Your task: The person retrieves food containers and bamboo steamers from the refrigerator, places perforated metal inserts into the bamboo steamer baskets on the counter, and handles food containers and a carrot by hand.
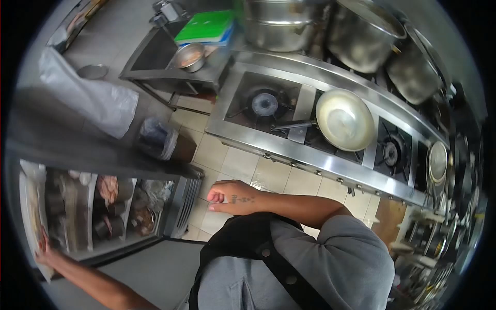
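My left hand (45,252) reaches to the far left, at the near edge of the open refrigerator (170,206). Its fingers are stretched out and appear to touch the pale edge; I cannot make out anything in them. My right hand (230,198) is closed in front of my chest, above the tiled floor, with the fingers curled in. Whatever it holds, if anything, is too small or hidden to name. Inside the refrigerator, white shelves bear containers and a bag of reddish food (108,188), along with crumpled clear plastic bags (155,191).
A steel stove (243,129) stands ahead with a wide pan (345,121) on it. Large pots (361,36) line the back. A side table carries a steel bowl (190,58) and a green cutting board (206,26). A lined bin (160,139) stands beside the refrigerator.
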`<control>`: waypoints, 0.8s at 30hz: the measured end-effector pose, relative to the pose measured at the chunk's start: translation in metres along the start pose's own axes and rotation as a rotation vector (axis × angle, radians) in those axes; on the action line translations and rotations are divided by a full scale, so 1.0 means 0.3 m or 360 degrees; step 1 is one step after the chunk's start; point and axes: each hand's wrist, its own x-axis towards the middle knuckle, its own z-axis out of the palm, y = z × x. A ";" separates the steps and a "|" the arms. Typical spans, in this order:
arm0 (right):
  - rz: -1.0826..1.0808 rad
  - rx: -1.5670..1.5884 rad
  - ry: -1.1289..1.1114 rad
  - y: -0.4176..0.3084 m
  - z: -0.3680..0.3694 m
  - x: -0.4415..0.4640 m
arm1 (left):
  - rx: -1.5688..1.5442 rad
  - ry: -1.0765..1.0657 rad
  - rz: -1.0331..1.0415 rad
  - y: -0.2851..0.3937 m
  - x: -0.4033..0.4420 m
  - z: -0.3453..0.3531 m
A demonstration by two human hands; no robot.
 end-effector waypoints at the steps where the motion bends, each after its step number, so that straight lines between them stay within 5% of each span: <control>1: 0.0061 0.0012 0.0086 0.045 0.002 -0.012 | 0.0111 -0.0005 0.0049 0.021 0.067 0.000; 7: 0.0425 -0.0122 0.0239 0.079 0.003 -0.053 | 0.0162 0.0224 0.0026 0.072 0.240 -0.006; 18: 0.0286 -0.0184 0.0236 0.057 0.109 0.097 | 0.0497 0.0083 -0.0066 0.103 0.595 -0.156; 22: 0.0312 -0.0187 0.0052 0.070 0.172 0.136 | 0.0618 -0.0047 -0.0196 0.121 0.752 -0.264; 24: 0.0191 -0.0163 0.0027 0.115 0.209 0.134 | 0.0766 -0.0413 -0.0374 0.186 0.885 -0.358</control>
